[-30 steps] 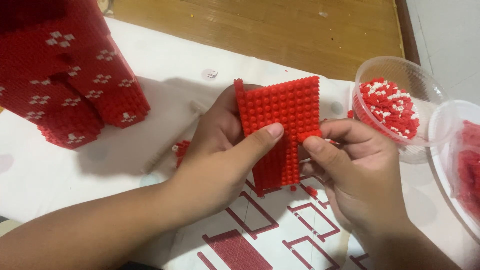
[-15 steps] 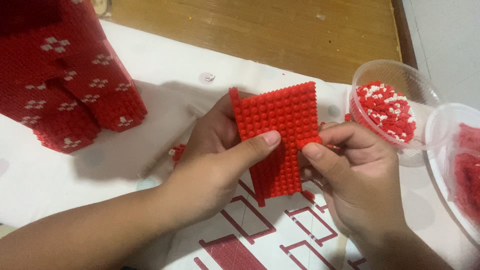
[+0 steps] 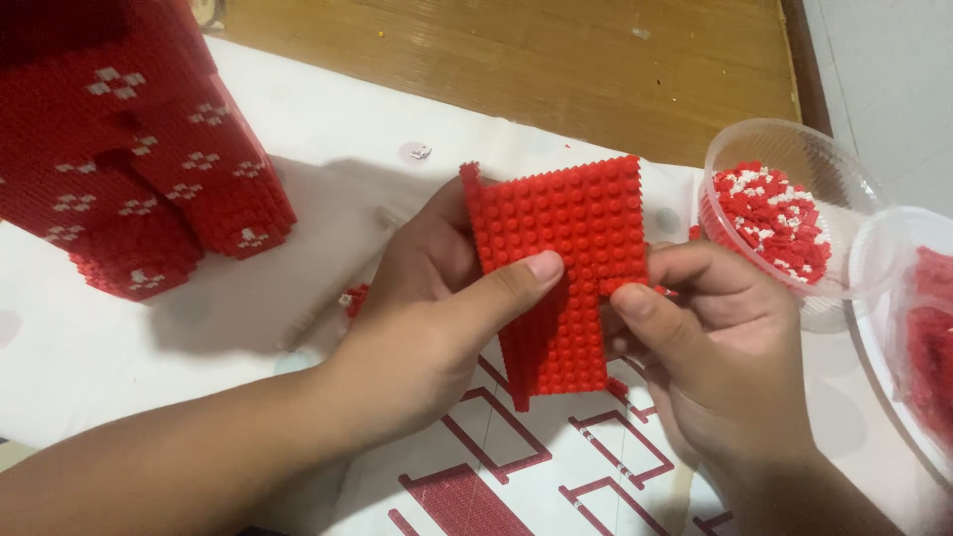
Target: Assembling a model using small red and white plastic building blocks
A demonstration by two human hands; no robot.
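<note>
Both hands hold a red studded brick panel upright above the near middle of the surface.

Nearest, the white instruction sheet with red outline diagrams (image 3: 516, 467) lies under the hands. The left hand (image 3: 427, 318) has its grip closed on the flat red panel of small studded plastic bricks (image 3: 566, 268), thumb across the studs; the right hand (image 3: 715, 347) pinches the panel's right edge. This looks like mid-assembly, and the next brick would need 1 hand freed. Toward the right edge stand a clear plastic tub of loose red and white bricks (image 3: 784, 213) and a second clear tub of red pieces (image 3: 918, 337). At the far left corner stands a large red brick-built block with white flower marks (image 3: 129, 159), well apart.
</note>
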